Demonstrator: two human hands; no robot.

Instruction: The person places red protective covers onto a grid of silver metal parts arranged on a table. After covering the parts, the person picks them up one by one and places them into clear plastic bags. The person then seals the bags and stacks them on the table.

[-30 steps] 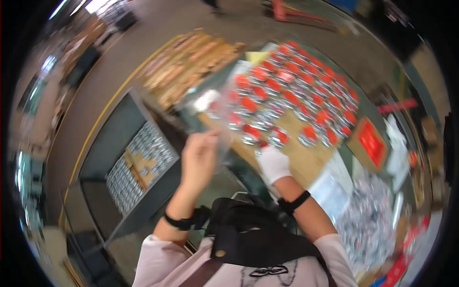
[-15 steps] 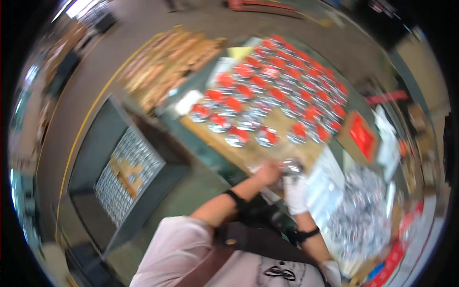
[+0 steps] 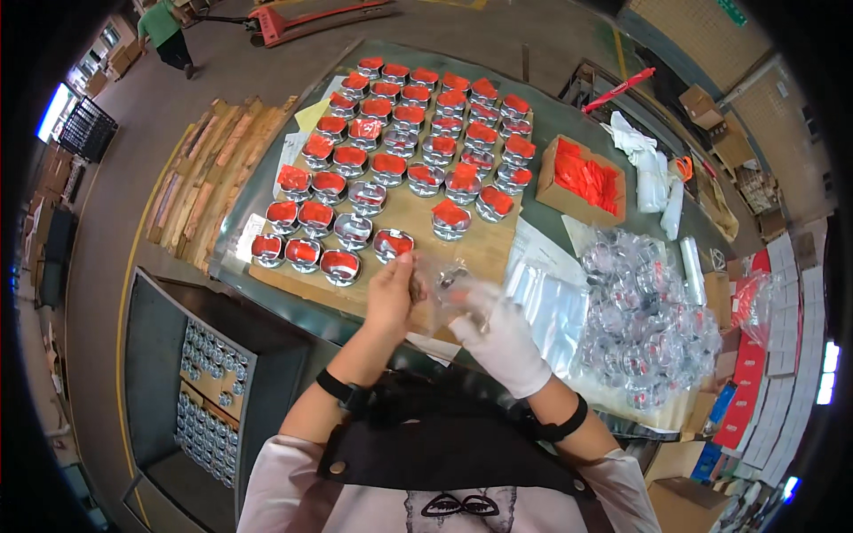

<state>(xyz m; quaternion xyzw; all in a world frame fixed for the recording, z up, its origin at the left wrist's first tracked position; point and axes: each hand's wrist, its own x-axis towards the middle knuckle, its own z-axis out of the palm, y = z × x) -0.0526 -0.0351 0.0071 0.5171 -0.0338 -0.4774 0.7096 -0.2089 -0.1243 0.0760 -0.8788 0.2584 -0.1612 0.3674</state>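
Note:
A clear plastic bag [image 3: 430,277] is pinched in the fingers of my bare left hand [image 3: 392,293]. My right hand [image 3: 500,336], in a white glove, closes around a shiny round metal part [image 3: 451,282] like a piston, which is at the bag. Motion smears the glove's fingers, and how far the part sits inside the plastic is unclear. Just beyond, rows of similar pistons [image 3: 354,231] stand on a brown cardboard sheet [image 3: 404,289], most with a red plastic piece in or over them. A stack of flat clear bags [image 3: 549,306] lies right of the glove.
Bagged pistons [image 3: 644,320] heap up at the table's right. Behind them is a cardboard box [image 3: 582,182] of red pieces. A grey metal bin [image 3: 275,404] holding more pistons stands at lower left. Beyond are wooden pallets [image 3: 213,178], a red pallet jack [image 3: 306,22] and a walking person [image 3: 166,35].
The view has swung and sharpened, so the table sits further left in it. My hands were close together around the metal part; now a clear bag shows between them.

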